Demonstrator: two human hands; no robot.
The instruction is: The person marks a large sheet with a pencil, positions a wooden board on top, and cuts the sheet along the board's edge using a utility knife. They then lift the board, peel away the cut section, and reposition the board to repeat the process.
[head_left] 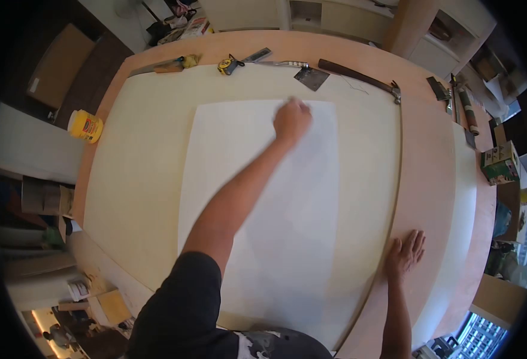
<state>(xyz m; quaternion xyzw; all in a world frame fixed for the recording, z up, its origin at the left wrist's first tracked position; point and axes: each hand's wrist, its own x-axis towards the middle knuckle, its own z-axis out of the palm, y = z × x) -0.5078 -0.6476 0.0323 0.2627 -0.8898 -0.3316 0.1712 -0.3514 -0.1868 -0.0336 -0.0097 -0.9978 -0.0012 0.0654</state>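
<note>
A large white sheet (257, 197) lies on a pale cream panel (138, 155). Near the sheet's far edge is my left hand (292, 121), its fingers curled closed; whatever it may hold is hidden, and it is slightly blurred. My right hand (406, 254) rests flat, fingers a little spread, on a long light-brown board (428, 185) along the panel's right side. Beyond my left hand lies a dark flat scraper plate (311, 78). A hammer (356, 76) stretches from there toward the board's far end.
Along the far edge are a yellow tape measure (229, 65), a metal-bladed tool (259, 55) and a saw (161, 66). A yellow tub (85, 126) stands at the left edge. More tools (468, 110) and a green box (500, 163) are at the right.
</note>
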